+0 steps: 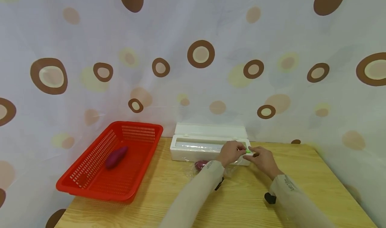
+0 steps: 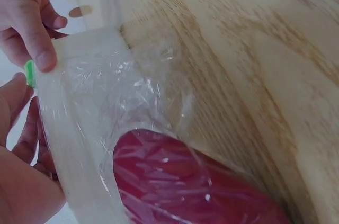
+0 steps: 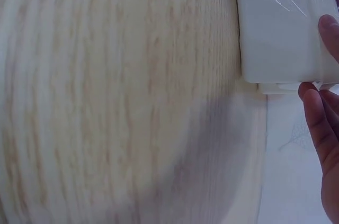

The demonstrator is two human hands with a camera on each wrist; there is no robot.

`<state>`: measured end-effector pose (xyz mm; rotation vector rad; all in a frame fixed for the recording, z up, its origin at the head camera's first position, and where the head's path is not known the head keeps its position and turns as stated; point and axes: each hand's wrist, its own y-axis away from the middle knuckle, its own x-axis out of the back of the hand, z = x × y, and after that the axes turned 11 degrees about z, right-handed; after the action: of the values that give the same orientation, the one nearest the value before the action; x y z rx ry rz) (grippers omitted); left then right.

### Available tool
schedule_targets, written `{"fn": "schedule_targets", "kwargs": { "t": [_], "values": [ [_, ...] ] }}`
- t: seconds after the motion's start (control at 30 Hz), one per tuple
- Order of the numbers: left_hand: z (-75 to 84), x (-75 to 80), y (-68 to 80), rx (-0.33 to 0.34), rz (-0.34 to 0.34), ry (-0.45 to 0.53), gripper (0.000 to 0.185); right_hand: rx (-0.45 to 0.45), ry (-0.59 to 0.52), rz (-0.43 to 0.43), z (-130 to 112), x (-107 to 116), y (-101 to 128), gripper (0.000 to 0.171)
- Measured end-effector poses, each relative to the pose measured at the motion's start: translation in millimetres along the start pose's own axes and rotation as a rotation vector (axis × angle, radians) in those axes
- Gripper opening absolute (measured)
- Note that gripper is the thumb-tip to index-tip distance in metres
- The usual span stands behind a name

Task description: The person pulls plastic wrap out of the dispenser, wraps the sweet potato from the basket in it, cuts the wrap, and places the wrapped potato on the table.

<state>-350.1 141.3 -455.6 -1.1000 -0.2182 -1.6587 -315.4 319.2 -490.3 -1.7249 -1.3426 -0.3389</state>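
A white cling film box (image 1: 211, 155) lies along the back of the table with its lid raised and a film roll inside. At its right end my left hand (image 1: 231, 151) pinches a small green slider (image 2: 30, 73) at the box's edge. My right hand (image 1: 264, 160) grips the right end corner, thumb on the front face and fingers at the end. Clear cling film (image 2: 151, 89) hangs over the front of the box and drapes over a purple sweet potato (image 2: 175, 181) on the table. My left forearm partly hides that sweet potato in the head view.
A red plastic basket (image 1: 137, 181) stands on the left of the wooden table (image 1: 241, 201), with another purple sweet potato (image 1: 116, 157) in it. Behind the table hangs a white curtain (image 1: 181, 87) with brown circles, close to the box's raised lid (image 1: 211, 130).
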Motion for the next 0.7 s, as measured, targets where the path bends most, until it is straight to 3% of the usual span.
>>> {"fn": "schedule_targets", "kwargs": {
  "t": [0.4, 0.7],
  "values": [
    [-0.3, -7.6, 1.3, 0.027, 0.037, -0.010, 0.015, 0.118, 0.024, 0.037, 5.5, -6.8, 0.4, 0.056],
    [4.7, -3.2, -1.4, -0.019, 0.007, -0.108, 0.015, 0.182, 0.056, 0.062, 4.2, -0.4, 1.9, 0.054]
  ]
}}
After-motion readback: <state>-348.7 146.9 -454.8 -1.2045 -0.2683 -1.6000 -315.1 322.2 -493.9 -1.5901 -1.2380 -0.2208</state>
